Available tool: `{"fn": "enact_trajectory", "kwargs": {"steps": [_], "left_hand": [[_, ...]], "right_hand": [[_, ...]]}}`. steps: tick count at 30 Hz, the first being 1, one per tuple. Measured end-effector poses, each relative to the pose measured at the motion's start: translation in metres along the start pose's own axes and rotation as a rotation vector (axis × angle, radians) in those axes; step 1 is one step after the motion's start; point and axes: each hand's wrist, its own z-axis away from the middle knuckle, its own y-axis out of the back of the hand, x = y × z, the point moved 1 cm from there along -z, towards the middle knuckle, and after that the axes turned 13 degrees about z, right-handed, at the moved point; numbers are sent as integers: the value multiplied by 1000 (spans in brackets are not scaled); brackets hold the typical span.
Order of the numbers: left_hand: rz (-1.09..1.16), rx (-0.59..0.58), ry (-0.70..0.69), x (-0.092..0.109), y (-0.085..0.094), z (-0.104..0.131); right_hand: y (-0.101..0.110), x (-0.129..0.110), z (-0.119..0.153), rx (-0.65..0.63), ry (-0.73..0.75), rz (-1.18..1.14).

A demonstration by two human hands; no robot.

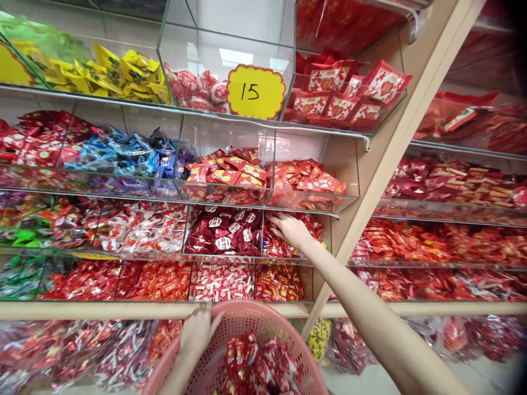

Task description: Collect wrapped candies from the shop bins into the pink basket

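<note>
A pink plastic basket (298, 334) with a perforated wall stands at the bottom centre, and red-wrapped candies (263, 365) lie in it. My left hand (196, 332) is closed over the basket's left rim, the thumb on the inner side. Higher up, my right hand (290, 230) reaches into a clear bin of small red candy packets (315, 225), its fingers stretched out over them with nothing visibly held. Just left of that hand is a bin of dark red candies with white labels (230, 227).
Clear-fronted bins of wrapped candies fill the shelves. A yellow price tag (256, 91) reading 15 hangs above. A slanting wooden divider (381, 142) stands right of my right hand. Bagged candies (66, 345) lie under the bottom shelf edge (102, 310).
</note>
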Motion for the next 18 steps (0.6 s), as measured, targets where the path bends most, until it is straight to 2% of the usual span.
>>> {"fn": "enact_trajectory", "kwargs": {"steps": [6,18], "left_hand": [[6,21,-9,-1,-1,1],[18,49,-11,-1,-2,1]], "right_hand": [[-8,5,3,105,-5,-50],[-14,-3,9,254,11,-47]]}}
